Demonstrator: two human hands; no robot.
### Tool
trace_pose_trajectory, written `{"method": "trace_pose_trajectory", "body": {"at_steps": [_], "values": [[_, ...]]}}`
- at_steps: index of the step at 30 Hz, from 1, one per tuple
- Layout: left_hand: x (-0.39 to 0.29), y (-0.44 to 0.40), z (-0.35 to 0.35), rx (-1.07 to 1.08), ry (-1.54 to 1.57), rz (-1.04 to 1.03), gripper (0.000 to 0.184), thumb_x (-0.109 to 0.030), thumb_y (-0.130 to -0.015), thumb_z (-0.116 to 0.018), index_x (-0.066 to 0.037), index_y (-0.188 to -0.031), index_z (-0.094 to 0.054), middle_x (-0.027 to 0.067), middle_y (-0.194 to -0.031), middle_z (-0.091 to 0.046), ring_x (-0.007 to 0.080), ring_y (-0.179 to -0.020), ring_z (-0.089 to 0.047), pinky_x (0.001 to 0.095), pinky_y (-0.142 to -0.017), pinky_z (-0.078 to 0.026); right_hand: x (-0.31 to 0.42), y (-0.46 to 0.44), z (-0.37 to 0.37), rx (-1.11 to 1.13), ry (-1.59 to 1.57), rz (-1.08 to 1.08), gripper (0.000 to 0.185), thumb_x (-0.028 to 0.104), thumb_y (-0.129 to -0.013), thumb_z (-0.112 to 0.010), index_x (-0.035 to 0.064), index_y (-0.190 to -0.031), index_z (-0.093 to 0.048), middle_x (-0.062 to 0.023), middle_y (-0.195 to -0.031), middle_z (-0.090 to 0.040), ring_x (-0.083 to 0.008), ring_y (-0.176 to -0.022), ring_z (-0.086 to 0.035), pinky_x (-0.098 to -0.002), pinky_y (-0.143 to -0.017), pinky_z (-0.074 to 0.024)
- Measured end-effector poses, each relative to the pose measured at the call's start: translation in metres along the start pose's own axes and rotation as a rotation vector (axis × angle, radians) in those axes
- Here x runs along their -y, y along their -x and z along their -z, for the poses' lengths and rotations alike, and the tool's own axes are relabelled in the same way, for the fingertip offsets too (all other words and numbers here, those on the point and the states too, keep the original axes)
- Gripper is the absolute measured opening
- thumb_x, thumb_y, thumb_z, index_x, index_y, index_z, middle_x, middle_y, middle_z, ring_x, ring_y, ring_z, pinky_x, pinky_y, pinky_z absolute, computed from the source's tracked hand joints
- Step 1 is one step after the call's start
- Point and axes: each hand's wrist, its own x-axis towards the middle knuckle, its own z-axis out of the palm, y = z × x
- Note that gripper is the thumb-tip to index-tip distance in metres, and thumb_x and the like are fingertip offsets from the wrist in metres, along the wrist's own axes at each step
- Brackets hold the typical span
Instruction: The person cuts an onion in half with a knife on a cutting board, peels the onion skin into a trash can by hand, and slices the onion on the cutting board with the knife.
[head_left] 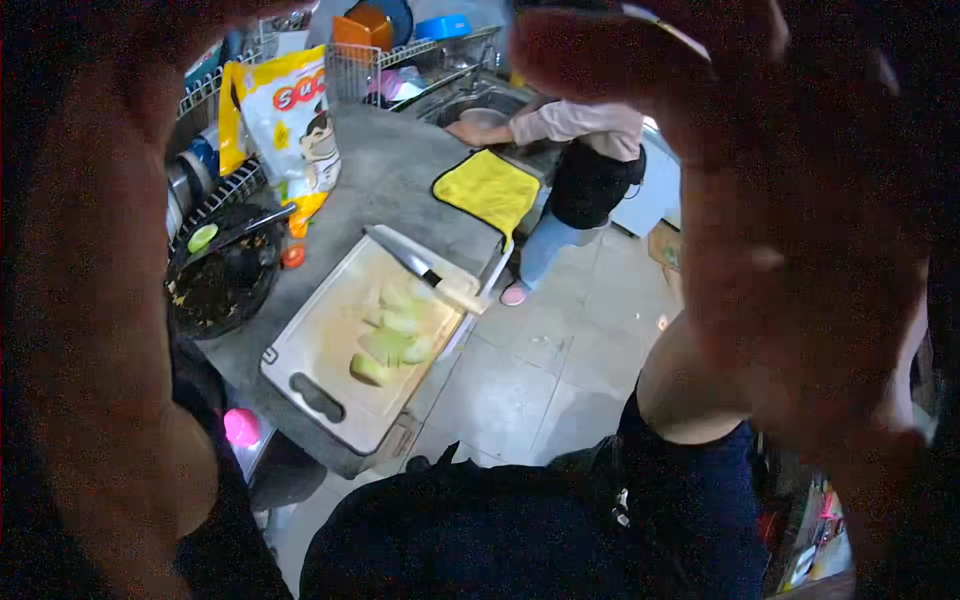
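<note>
Both my hands are raised very close to the camera, dark and out of focus. My left hand (95, 240) fills the left side of the view. My right hand (800, 220) covers the right side, with blurred fingers reaching inward along the top. I cannot tell whether either one grips anything. Between them, lower down, a white cutting board (300, 345) lies on the grey counter. Pale green cut vegetable pieces (395, 335) rest on it. A knife (405, 258) with a light handle lies across the board's far end, the handle passing over its right edge.
A dark pan (225, 285) and a yellow-white snack bag (290, 130) stand by a wire rack (355, 75). A yellow cloth (488, 190) lies on the counter (385, 150). Another person (590, 170) reaches into the sink (490, 100). Tiled floor (500, 375) lies right of the counter.
</note>
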Motion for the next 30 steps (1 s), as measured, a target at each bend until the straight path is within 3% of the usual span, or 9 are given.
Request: {"method": "trace_pose_trajectory", "body": {"at_steps": [3,20,30], "values": [[-0.002,-0.008,-0.003,0.02,0.054,0.005,0.077,-0.027,-0.087,-0.067,-0.021,-0.149,-0.021,0.0192,-0.154,-0.019,0.0436,-0.139,-0.028,0.0542,-0.115,-0.019,0.005,-0.009,-0.025,-0.014,0.004,-0.009,0.081,0.038,-0.093,-0.057,0.0069,-0.153,-0.011,-0.0225,-0.152,-0.027,-0.0377,-0.125,-0.05,-0.0466,-0.101,-0.0453],[-0.025,-0.016,-0.034,0.104,0.162,0.136,0.081,-0.027,-0.089,-0.064,-0.023,-0.151,-0.012,0.0182,-0.156,-0.012,0.0444,-0.14,-0.024,0.055,-0.116,-0.017,0.034,-0.013,-0.015,-0.157,-0.169,0.033,0.076,0.042,-0.096,-0.047,0.0113,-0.154,-0.007,-0.0213,-0.155,-0.022,-0.0388,-0.125,-0.05,-0.0465,-0.099,-0.0466],[-0.044,-0.016,-0.073,0.168,0.177,0.144,0.083,-0.026,-0.091,-0.062,-0.024,-0.152,-0.006,0.0176,-0.158,-0.008,0.0449,-0.141,-0.022,0.0554,-0.117,-0.015,0.097,0.031,0.034,-0.165,-0.273,0.119,0.073,0.044,-0.098,-0.041,0.0139,-0.154,-0.005,-0.0205,-0.156,-0.018,-0.0395,-0.124,-0.05,-0.0465,-0.098,-0.0475]]}}
